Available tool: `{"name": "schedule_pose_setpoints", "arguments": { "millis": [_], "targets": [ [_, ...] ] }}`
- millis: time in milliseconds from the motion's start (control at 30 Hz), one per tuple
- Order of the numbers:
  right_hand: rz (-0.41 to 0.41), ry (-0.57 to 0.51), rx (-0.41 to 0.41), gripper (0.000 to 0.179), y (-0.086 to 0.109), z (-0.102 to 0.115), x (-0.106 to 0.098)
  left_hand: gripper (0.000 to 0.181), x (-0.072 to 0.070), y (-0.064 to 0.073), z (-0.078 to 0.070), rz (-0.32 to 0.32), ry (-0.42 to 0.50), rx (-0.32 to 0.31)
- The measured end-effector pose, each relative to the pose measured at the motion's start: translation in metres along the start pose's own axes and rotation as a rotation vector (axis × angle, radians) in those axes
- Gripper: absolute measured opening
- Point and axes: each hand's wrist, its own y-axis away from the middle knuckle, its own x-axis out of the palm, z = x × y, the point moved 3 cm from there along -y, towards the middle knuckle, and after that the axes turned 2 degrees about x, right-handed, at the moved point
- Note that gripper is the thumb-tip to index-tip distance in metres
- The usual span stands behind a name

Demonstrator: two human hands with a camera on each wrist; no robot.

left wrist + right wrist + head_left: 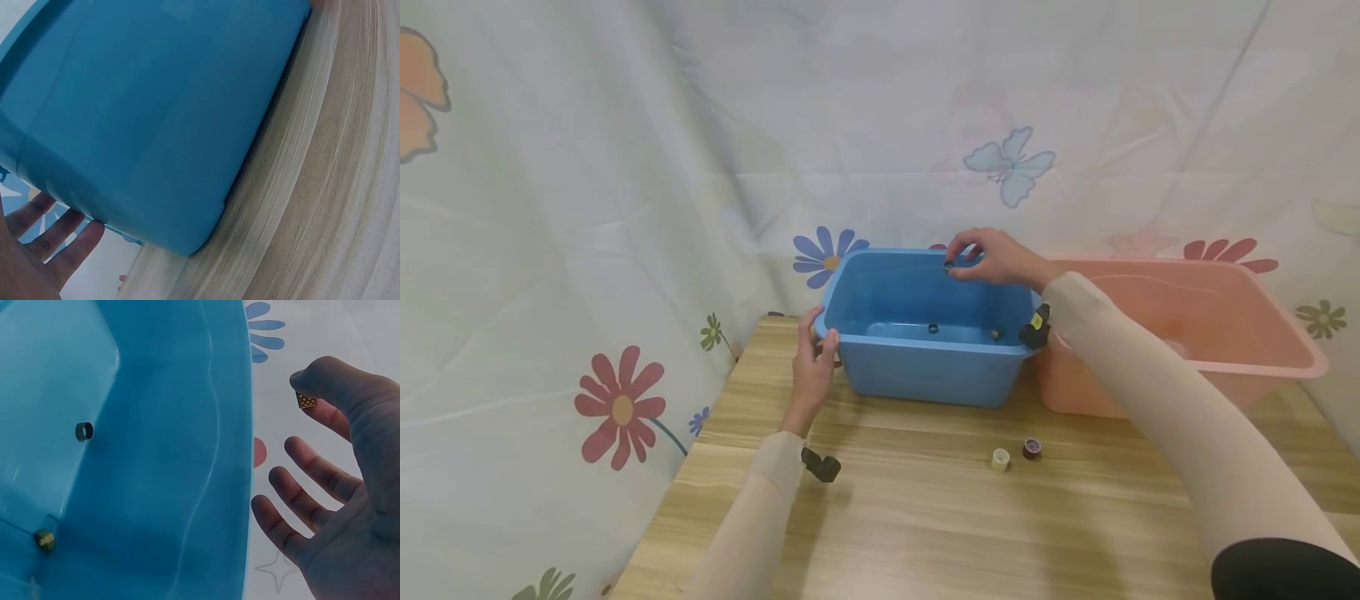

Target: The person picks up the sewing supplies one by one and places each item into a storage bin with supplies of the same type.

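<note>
My right hand [992, 257] is above the blue plastic tub [925, 371], pinching a small dark roll of tape [949, 267] between thumb and index finger. Gold dots show on that roll in the right wrist view, where the other three fingers are spread. At the tub's left end my left hand [812, 375] holds the rim corner, its fingertips against the wall in the left wrist view. Inside the tub lie a dark tape roll [84, 431] and a gold-patterned roll [45, 540], apart from each other.
On the wooden table [910, 517] in front of the tubs stand a cream tape roll [1000, 460] and a dark red one [1032, 448], side by side. A pink tub [1180, 287] is right of the blue tub, partly behind my right forearm. A flowered curtain [880, 125] hangs behind.
</note>
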Motion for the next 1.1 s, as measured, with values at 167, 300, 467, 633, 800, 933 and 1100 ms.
{"name": "schedule_pose_setpoints", "arguments": {
  "millis": [167,300,467,633,800,933,1100],
  "targets": [
    [0.005,0.002,0.008,0.024,-0.004,-0.002,0.003,0.055,0.001,-0.001,0.002,0.004,0.019,-0.003],
    [0.003,-0.001,0.012,0.024,-0.007,-0.003,0.004,0.055,0.002,-0.001,0.002,-0.004,0.042,0.001],
    [0.01,-0.008,0.025,0.025,-0.008,-0.006,0.005,0.056,0.004,-0.008,0.023,-0.009,0.037,0.002],
    [0.011,-0.016,0.037,0.024,-0.009,-0.007,0.006,0.056,0.005,-0.012,0.041,-0.013,0.032,0.012],
    [0.006,-0.012,0.027,0.022,-0.011,-0.01,0.007,0.052,0.005,-0.011,0.041,-0.024,0.038,0.012],
    [0.006,-0.007,0.03,0.023,-0.013,-0.012,0.009,0.051,0.005,-0.011,0.043,-0.033,0.031,0.011],
    [0.008,-0.003,0.042,0.021,-0.014,-0.015,0.011,0.05,0.004,-0.01,0.044,-0.035,0.027,0.02]
  ]
}}
